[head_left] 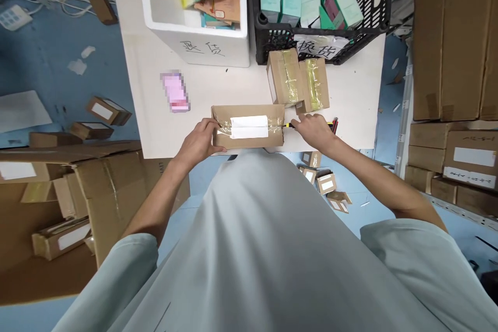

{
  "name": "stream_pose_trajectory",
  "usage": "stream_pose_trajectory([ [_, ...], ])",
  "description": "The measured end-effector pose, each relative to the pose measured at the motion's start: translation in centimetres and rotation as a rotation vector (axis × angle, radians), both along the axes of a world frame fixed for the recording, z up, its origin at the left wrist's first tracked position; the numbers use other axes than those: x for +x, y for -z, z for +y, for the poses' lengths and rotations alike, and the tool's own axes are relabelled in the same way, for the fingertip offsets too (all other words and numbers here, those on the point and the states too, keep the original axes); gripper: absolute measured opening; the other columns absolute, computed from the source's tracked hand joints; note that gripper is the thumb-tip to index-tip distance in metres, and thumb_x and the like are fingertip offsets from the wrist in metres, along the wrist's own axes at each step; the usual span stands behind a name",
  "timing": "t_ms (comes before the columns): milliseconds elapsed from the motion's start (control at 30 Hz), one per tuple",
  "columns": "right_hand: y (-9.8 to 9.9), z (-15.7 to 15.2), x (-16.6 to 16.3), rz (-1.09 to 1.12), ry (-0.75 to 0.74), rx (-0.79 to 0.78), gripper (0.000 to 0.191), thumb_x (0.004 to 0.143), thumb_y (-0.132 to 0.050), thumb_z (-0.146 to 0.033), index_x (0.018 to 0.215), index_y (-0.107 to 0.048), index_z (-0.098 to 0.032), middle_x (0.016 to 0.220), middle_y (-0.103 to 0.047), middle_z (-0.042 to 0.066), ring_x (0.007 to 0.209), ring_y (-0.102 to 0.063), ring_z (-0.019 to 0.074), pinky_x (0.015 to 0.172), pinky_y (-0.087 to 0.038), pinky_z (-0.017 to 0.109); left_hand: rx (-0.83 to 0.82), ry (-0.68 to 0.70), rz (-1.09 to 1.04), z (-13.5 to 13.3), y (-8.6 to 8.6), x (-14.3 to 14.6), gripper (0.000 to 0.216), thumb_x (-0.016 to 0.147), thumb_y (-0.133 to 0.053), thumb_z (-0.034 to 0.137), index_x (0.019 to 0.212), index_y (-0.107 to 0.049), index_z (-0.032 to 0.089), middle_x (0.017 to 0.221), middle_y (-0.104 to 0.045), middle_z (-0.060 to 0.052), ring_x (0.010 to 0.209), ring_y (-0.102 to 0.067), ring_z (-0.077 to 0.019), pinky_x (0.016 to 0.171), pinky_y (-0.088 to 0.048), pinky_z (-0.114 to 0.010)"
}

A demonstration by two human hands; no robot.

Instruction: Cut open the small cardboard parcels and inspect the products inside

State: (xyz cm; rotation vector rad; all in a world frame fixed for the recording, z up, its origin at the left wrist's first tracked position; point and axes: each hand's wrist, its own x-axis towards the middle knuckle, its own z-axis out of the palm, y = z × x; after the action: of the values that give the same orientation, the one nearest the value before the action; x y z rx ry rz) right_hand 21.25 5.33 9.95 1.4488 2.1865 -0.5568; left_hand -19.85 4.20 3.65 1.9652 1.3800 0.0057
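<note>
A brown cardboard parcel [248,125] with a white label and clear tape lies at the near edge of the white table [155,88]. My left hand [200,141] rests on the parcel's left end, fingers curled over its edge. My right hand [314,128] sits at the parcel's right end, fingers pinched on a thin yellow and black tool [288,125] that touches the box. A red-tipped pen-like item [335,124] pokes out beyond that hand.
Two taped brown parcels [298,82] lie behind. A white foam box [194,5] of colourful packets and a black crate [322,5] of teal boxes stand at the back. A blurred pink item [175,92] lies left. Cartons are stacked on both sides; small parcels litter the blue floor.
</note>
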Motion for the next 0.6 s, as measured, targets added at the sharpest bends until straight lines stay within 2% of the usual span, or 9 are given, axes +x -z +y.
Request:
stream_pose_trajectory([
  [133,0.6,-0.9,0.6,-0.01,0.044,-0.006,0.034,0.117,-0.053,-0.027,0.141,-0.074,-0.017,0.128,-0.077,0.023,0.105,-0.074,0.0339,0.082,-0.042,0.039,-0.01,-0.013,0.082,0.4,-0.4,0.7,0.076,0.08,-0.095,0.059,0.136,-0.058,0.024,0.16,-0.058,-0.021,0.158,-0.052,-0.0505,0.11,-0.064,-0.063],
  [267,1.7,-2.2,1.0,0.036,0.128,0.025,0.034,0.119,-0.051,-0.032,0.141,-0.073,-0.019,0.127,-0.076,0.021,0.102,-0.072,0.0333,0.083,-0.042,0.039,-0.01,0.002,0.093,0.0,-0.6,0.8,0.072,0.088,-0.089,0.052,0.142,-0.051,0.024,0.171,-0.052,-0.024,0.171,-0.036,-0.0492,0.114,-0.062,-0.067],
  [367,2.4,-3.2,1.7,0.074,0.158,0.052,0.036,0.118,-0.05,-0.034,0.141,-0.073,-0.019,0.127,-0.075,0.021,0.103,-0.071,0.0343,0.087,-0.045,0.04,0.018,0.004,0.066,-0.4,-0.5,0.6,0.074,0.088,-0.09,0.051,0.145,-0.051,0.024,0.17,-0.053,-0.024,0.172,-0.036,-0.0479,0.12,-0.059,-0.068],
  [433,2.9,-4.2,2.5,0.144,0.201,0.091,0.038,0.118,-0.049,-0.036,0.142,-0.072,-0.018,0.128,-0.075,0.02,0.108,-0.071,0.0353,0.091,-0.048,0.041,0.045,0.005,0.034,-0.7,-0.3,0.5,0.075,0.087,-0.091,0.052,0.146,-0.053,0.024,0.167,-0.055,-0.023,0.168,-0.042,-0.048,0.125,-0.054,-0.069],
  [500,3.8,-5.6,3.2,0.27,0.313,0.148,0.041,0.118,-0.046,-0.039,0.145,-0.069,-0.018,0.131,-0.075,0.02,0.114,-0.072,0.0355,0.095,-0.052,0.042,0.058,0.0,0.006,-1.0,-0.2,0.2,0.074,0.088,-0.09,0.052,0.147,-0.055,0.024,0.166,-0.055,-0.022,0.162,-0.05,-0.047,0.127,-0.052,-0.068],
  [600,6.5,-7.5,3.3,0.51,0.621,0.191,0.047,0.117,-0.043,-0.053,0.141,-0.064,-0.019,0.131,-0.077,0.018,0.113,-0.075,0.0321,0.095,-0.057,0.041,0.052,-0.025,-0.015,-1.6,-0.2,-0.6,0.072,0.093,-0.086,0.054,0.152,-0.056,0.024,0.169,-0.055,-0.021,0.158,-0.055,-0.0446,0.127,-0.053,-0.065],
])
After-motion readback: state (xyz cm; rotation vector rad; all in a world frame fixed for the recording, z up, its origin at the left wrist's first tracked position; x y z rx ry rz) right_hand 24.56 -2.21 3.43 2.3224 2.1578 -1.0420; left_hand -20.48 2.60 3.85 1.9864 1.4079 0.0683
